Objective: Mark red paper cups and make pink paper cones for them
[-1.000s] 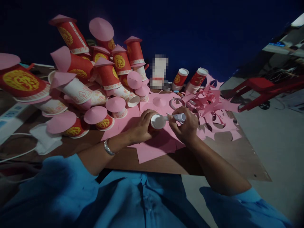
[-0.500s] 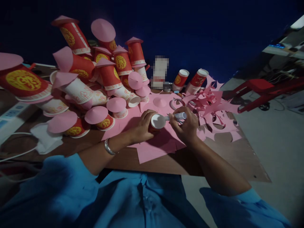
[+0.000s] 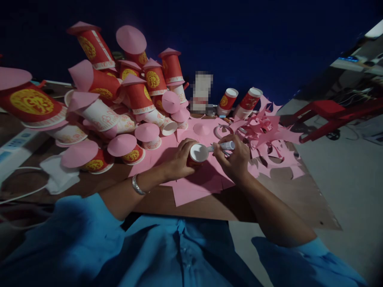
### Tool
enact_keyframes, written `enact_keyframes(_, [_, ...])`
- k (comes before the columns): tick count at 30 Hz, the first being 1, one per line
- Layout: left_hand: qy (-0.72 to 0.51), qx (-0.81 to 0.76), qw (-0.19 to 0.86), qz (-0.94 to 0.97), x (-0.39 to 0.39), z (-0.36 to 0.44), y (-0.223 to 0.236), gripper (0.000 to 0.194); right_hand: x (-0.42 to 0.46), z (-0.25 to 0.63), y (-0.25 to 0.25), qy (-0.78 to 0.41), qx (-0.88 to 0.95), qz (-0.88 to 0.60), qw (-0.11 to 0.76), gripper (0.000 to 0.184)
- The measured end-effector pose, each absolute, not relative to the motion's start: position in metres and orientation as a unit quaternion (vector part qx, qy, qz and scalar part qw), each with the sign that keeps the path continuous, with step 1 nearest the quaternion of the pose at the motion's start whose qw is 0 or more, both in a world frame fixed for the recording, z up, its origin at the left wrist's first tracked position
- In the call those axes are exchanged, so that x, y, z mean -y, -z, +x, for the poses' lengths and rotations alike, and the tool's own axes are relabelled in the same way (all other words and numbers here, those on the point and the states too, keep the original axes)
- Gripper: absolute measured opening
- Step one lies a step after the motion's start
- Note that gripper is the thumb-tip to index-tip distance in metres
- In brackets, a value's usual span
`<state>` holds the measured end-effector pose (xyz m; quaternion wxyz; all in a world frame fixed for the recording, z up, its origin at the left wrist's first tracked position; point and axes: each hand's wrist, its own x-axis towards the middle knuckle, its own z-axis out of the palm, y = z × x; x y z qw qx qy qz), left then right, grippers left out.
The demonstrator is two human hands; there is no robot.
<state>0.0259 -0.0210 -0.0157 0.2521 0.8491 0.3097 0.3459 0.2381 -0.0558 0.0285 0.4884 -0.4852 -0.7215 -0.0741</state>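
Note:
My left hand point(image 3: 183, 160) is wrapped round a red paper cup point(image 3: 196, 161), its pale round end facing up. Pinched in my right hand point(image 3: 236, 157) is a white glue tube point(image 3: 228, 146), held nearly level. The tube's narrow tip points left and meets the right side of the cup's rim; whether anything flows from it is too small to see. Beneath both hands lie pink paper sheets point(image 3: 191, 193). Just beyond the cup, a pink paper cone point(image 3: 201, 128) rests on the paper.
Stacked red and white cups with pink cone tops point(image 3: 134, 95) fill the left side. Pink paper offcuts point(image 3: 269, 139) heap at the right, near a tape roll point(image 3: 223, 130). Two cup stacks point(image 3: 250, 101) stand behind. A red stool point(image 3: 326, 111) is beyond the table's right edge.
The view has shifted very slightly. Both hands, the cup and the glue tube keep almost the same position, with the tip still at the rim.

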Motion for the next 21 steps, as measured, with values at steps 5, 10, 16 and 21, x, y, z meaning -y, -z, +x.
enact_keyframes(5, [-0.351, -0.303, 0.253, 0.849, 0.0201, 0.0256, 0.0148, 0.064, 0.0555, 0.2378, -0.0300, 0.073, 0.725, -0.479, 0.490, 0.015])
enact_keyframes(10, [-0.355, -0.302, 0.252, 0.848, 0.0208, 0.0258, 0.0136, 0.060, 0.0541, 0.2378, -0.0290, 0.080, 0.724, -0.468, 0.501, 0.016])
enact_keyframes(16, [-0.343, -0.308, 0.258, 0.849, 0.0205, 0.0240, 0.0122, 0.067, 0.0515, 0.2400, -0.0236, 0.080, 0.734, -0.470, 0.484, 0.013])
enact_keyframes(21, [-0.334, -0.316, 0.262, 0.848, 0.0226, 0.0226, 0.0078, 0.067, 0.0536, 0.2402, -0.0253, 0.061, 0.718, -0.482, 0.499, 0.013])
